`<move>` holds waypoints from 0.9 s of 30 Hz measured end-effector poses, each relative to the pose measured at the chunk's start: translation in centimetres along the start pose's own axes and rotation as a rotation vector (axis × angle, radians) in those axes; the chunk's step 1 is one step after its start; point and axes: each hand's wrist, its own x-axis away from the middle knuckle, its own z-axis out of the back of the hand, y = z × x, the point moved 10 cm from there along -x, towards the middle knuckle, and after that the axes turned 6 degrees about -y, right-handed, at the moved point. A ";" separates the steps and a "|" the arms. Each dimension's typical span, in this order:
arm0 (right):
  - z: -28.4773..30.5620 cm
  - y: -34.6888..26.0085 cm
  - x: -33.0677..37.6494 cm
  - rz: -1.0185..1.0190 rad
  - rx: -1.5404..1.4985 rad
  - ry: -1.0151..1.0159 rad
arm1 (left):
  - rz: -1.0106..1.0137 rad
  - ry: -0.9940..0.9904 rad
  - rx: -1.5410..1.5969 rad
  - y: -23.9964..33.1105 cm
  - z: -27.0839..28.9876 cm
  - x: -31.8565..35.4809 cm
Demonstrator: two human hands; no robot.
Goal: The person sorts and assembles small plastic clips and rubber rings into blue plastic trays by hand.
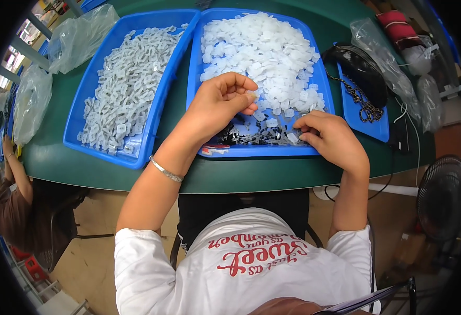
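sitting on the green table [241,181], a blue tray [272,151] holds a far heap of white pieces [264,50]; nearer, the right hand [336,140] half-curls, its hold unclear to me, and the left hand [214,105], pinched tight, grips one small pale piece [255,96].

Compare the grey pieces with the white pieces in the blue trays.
Grey pieces are duller and look ring-like; white pieces are brighter and look like fuller flakes. Grey pieces spread along most of the left tray; white pieces heap far back in the right tray. Both are small and loosely piled.
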 end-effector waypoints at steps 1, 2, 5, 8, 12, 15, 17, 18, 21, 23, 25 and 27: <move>0.0 0.2 0.0 -0.002 0.000 0.002 | 0.000 -0.003 0.000 0.1 0.0 0.0; 0.0 0.2 0.1 0.012 0.012 0.003 | 0.012 0.004 -0.027 0.0 0.1 0.0; 0.4 0.5 0.3 -0.035 -0.004 -0.022 | 0.012 0.029 -0.081 -0.1 0.5 0.0; 0.9 1.2 0.4 -0.101 -0.026 -0.037 | 0.003 0.053 -0.105 0.2 0.6 0.1; 0.5 1.3 0.5 -0.107 -0.033 -0.052 | 0.027 0.007 -0.051 -0.2 0.2 0.1; 0.1 1.3 0.3 -0.099 -0.023 -0.046 | 0.033 -0.020 -0.034 -0.4 -0.1 0.0; 0.0 1.3 0.2 -0.104 -0.007 -0.056 | 0.040 -0.022 -0.048 -0.3 -0.2 0.1; -0.1 1.3 0.1 -0.112 0.009 -0.066 | 0.046 -0.028 -0.062 -0.2 -0.3 0.1; -0.2 0.7 0.0 -0.063 0.056 -0.053 | 0.058 -0.062 -0.050 -0.7 -0.4 0.0; -0.2 0.7 -0.1 -0.046 0.063 -0.045 | 0.050 -0.059 -0.045 -0.6 -0.4 0.0; -0.1 0.6 -0.1 -0.031 0.070 -0.037 | 0.043 -0.058 -0.038 -0.5 -0.4 0.0; 0.3 0.6 -0.2 -0.033 -0.027 0.007 | 0.066 -0.072 -0.053 -0.8 -0.5 0.0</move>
